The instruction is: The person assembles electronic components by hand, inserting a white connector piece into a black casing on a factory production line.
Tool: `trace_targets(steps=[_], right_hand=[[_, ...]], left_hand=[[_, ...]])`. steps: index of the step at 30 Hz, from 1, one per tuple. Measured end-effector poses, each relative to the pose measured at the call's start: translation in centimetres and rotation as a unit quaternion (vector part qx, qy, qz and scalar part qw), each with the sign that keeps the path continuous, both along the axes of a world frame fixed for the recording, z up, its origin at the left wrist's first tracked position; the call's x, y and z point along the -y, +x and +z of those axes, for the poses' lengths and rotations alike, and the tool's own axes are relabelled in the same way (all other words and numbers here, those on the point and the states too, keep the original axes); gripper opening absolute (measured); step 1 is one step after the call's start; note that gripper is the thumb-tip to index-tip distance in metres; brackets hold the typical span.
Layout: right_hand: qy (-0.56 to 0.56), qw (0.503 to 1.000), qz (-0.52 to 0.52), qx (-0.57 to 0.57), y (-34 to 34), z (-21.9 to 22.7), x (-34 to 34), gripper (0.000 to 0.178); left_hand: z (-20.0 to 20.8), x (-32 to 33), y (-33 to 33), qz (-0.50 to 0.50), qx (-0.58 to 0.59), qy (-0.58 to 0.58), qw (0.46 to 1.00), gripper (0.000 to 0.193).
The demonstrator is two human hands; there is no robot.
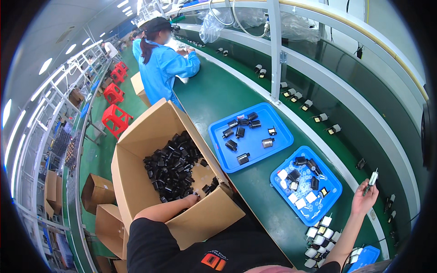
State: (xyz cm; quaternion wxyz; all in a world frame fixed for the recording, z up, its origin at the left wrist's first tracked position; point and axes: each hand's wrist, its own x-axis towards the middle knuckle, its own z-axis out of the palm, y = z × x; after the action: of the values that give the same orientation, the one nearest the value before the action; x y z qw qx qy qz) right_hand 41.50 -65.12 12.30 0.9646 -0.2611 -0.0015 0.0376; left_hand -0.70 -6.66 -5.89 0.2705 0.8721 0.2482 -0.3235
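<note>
Two bare hands, well apart, one low at left, one raised at right. Left hand (pixel 190 200): down inside a large open cardboard box (pixel 129 182), against the near wall, fingers partly hidden; cannot tell whether closed on anything. Black cylindrical housings (pixel 173 164), many, heaped in same box, directly ahead of left hand and to its left; a few more just to its right. Right hand (pixel 367 194): narrow, fingertips pinched around one slim white-and-dark part (pixel 373 178), held upright with thin pin uppermost, near the white rail of the bench. Left of right hand: small blue tray (pixel 311 221) with black housings, white square-faced pieces and clear plastic bits, mixed. Beside right forearm: white-capped parts (pixel 318 241), clustered on green worktop (pixel 246 189). Between the box and the rail: larger blue tray (pixel 250 141), loosely filled with black cylinders and one greyish one. Beyond the rail: small white-and-dark parts (pixel 307 105), spaced in a row. Farther up the bench: one co-worker in blue jacket (pixel 159 68).
</note>
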Motion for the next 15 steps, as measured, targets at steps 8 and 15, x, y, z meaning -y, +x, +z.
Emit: trace_targets(steps=[8,15], right_hand=[[-0.047,0.998,-0.029,-0.023,-7.2,2.0,-5.0,0.038],[-0.263,0.961,-0.02,0.083,-12.2,3.8,-6.6,0.03]], left_hand=[[-1.6,0.6,0.3,-0.025,-0.082,0.104,0.991,0.032],[5.5,-1.7,0.9,-0.016,-0.024,0.137,0.99,0.028]])
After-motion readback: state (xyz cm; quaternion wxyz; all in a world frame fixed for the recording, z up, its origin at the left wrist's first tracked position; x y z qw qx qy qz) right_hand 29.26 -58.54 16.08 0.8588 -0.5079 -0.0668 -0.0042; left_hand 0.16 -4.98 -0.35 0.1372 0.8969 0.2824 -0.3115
